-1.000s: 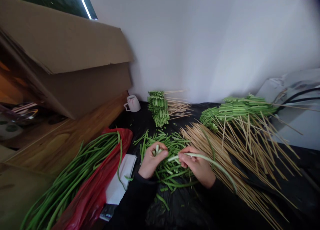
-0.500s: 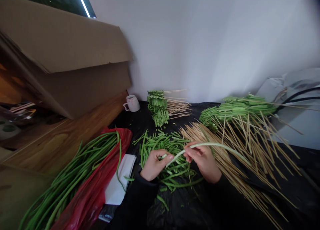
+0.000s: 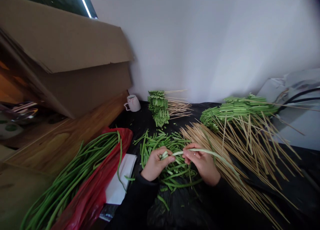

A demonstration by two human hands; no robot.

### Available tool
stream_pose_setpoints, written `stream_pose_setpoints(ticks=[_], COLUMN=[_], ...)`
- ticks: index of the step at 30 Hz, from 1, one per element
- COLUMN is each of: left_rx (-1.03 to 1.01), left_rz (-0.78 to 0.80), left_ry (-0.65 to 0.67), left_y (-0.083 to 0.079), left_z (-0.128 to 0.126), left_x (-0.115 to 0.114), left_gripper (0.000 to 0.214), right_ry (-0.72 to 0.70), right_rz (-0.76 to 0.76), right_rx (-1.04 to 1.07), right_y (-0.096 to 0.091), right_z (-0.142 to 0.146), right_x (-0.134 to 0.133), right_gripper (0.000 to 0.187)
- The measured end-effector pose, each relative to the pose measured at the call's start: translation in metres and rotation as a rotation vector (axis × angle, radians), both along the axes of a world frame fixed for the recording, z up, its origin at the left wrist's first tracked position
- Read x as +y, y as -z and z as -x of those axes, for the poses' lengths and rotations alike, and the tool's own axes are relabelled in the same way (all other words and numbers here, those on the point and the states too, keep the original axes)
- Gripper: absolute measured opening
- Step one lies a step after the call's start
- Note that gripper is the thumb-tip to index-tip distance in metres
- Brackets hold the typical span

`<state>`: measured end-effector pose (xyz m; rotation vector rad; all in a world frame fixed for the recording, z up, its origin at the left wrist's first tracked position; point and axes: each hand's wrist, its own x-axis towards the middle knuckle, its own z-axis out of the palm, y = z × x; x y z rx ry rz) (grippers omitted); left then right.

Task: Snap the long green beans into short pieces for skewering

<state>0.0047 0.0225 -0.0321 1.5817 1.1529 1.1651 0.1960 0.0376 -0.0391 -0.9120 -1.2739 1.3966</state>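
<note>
A long pale green bean [image 3: 212, 153] stretches between my hands, its free end trailing to the right over the sticks. My left hand [image 3: 157, 162] is closed on the bean's left end, with short pale bean pieces showing between thumb and fingers. Pinched farther along the same bean is my right hand [image 3: 201, 161]. Beneath both hands lies a heap of cut green bean pieces [image 3: 157, 140]. A thin stick stands out below my right fingers; whether that hand holds it I cannot tell.
Whole long beans [image 3: 75, 176] lie in a red plastic bag [image 3: 92, 190] at left. Bamboo skewers [image 3: 232, 170] spread at right. Skewered bean bundles [image 3: 160, 108] and a larger skewered pile [image 3: 240, 107] lie near the wall. A mug [image 3: 133, 103] and cardboard box [image 3: 87, 80] stand back left.
My hands have come slightly closer along the bean. The bean's span between them is flatter, and its free right end hangs lower.
</note>
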Motion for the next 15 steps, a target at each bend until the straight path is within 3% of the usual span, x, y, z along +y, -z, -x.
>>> stream_pose_setpoints(ticks=[5,10,15], left_rx=[-0.36,-0.485,-0.642], left_rz=[0.144,0.199,0.147], left_ry=[-0.106,-0.142,-0.361], left_y=[0.0032,0.004,0.0034], left_z=[0.0003,-0.005,0.0026], left_x=[-0.0003,-0.0006,0.0066], left_gripper=[0.034,0.038,0.038], right_ry=[-0.076,-0.088,-0.053], right_rz=[0.018,0.025,-0.003], right_rx=[-0.076,-0.076,-0.073], right_y=[-0.0052,-0.01,-0.0048], right_z=[0.0028,0.0051,0.0032], right_x=[-0.0058,-0.009,-0.0055], right_gripper=[0.023,0.025,0.024])
